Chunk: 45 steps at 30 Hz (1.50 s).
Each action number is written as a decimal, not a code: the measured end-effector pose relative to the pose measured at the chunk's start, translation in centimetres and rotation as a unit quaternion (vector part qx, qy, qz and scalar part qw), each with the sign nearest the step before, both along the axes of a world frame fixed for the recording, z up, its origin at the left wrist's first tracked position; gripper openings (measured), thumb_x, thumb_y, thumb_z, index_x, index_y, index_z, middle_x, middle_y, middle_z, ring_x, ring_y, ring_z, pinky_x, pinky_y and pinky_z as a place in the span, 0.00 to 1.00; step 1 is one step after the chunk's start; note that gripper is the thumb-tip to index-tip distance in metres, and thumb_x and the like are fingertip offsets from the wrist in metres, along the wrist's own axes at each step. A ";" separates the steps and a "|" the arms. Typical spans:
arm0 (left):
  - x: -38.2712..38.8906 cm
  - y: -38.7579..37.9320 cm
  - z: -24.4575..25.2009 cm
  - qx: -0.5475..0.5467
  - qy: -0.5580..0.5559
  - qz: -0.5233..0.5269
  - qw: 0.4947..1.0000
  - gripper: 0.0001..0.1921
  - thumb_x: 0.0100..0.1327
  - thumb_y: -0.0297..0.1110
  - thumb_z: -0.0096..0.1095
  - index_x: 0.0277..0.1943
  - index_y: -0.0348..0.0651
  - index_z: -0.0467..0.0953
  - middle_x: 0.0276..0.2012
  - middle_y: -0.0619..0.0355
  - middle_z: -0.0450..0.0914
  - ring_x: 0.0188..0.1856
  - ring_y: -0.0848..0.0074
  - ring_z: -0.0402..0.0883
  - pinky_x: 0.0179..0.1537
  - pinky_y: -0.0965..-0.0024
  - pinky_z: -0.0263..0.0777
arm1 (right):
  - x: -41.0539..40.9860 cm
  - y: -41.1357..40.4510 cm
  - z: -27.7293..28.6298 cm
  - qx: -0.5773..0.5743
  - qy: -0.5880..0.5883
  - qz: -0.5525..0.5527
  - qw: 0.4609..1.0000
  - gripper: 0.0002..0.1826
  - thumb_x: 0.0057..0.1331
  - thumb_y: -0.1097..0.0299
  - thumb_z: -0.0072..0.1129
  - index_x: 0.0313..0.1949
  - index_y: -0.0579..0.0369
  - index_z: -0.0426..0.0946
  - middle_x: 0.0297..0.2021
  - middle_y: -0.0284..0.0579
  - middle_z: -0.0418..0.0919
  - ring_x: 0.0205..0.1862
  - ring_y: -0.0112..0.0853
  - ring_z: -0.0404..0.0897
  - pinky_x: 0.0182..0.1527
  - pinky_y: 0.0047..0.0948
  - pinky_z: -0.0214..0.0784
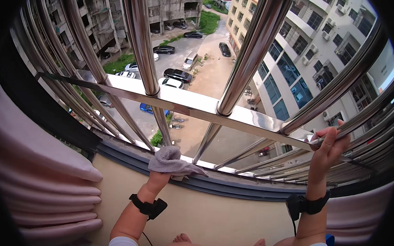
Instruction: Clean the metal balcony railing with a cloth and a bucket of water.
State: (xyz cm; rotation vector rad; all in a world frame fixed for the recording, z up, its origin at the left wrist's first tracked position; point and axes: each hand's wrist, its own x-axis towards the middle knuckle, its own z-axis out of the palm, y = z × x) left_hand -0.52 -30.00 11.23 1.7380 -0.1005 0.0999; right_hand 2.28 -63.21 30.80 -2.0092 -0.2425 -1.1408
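A grey towelling cloth [168, 160] wraps over my left hand [159, 178], hiding its fingers. Cloth and hand are at the foot of a vertical bar [163, 128], by the window's lower frame, with the cloth's tail trailing right along the track. My right hand [331, 145] is closed around a steel bar [360, 121] on the right, just where it meets the flat crossrail [191, 107]. The polished metal window guard spans the whole view in front of me. A black band with a small box [147, 207] is strapped on each wrist.
Dark window tracks [226, 191] edge the cream ledge [225, 218], where bare feet [181, 238] show. Pink curtains hang at left [47, 168] and right [352, 214]. Beyond the bars is a long drop to a yard with parked cars [177, 75] and buildings. A cable [149, 242] runs below my left wrist.
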 end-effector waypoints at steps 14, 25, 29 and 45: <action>5.3 -9.4 -0.8 -0.008 -0.119 -0.024 0.993 0.06 0.50 0.30 0.59 0.31 0.40 0.75 0.30 0.56 0.75 0.34 0.68 0.75 0.37 0.70 0.68 | 0.0 -0.4 0.4 -0.008 0.040 0.015 0.999 0.14 0.66 0.67 0.38 0.48 0.61 0.55 0.23 0.37 0.69 0.25 0.17 0.66 0.30 0.14 0.58; 3.6 -7.2 -12.5 0.484 -0.015 0.040 0.874 0.09 0.49 0.39 0.58 0.29 0.44 0.75 0.31 0.53 0.75 0.37 0.64 0.73 0.38 0.66 0.66 | 0.4 -0.2 -0.3 0.000 0.000 -0.042 0.999 0.13 0.64 0.69 0.43 0.45 0.61 0.57 0.19 0.37 0.69 0.21 0.20 0.72 0.26 0.16 0.65; 1.4 -7.1 -4.3 0.186 -0.083 -0.022 0.979 0.09 0.48 0.33 0.60 0.32 0.41 0.74 0.33 0.53 0.75 0.38 0.68 0.73 0.40 0.71 0.67 | 0.1 -0.2 0.3 -0.033 -0.035 -0.064 0.997 0.13 0.63 0.68 0.45 0.43 0.60 0.57 0.18 0.38 0.69 0.19 0.25 0.73 0.23 0.20 0.65; 5.2 -18.1 1.0 0.024 -0.158 -0.107 0.981 0.14 0.48 0.34 0.63 0.38 0.41 0.73 0.35 0.54 0.74 0.37 0.67 0.74 0.38 0.67 0.68 | -0.3 -1.3 0.6 -0.056 0.046 -0.034 0.997 0.14 0.64 0.68 0.43 0.46 0.62 0.58 0.23 0.38 0.69 0.26 0.21 0.71 0.32 0.19 0.65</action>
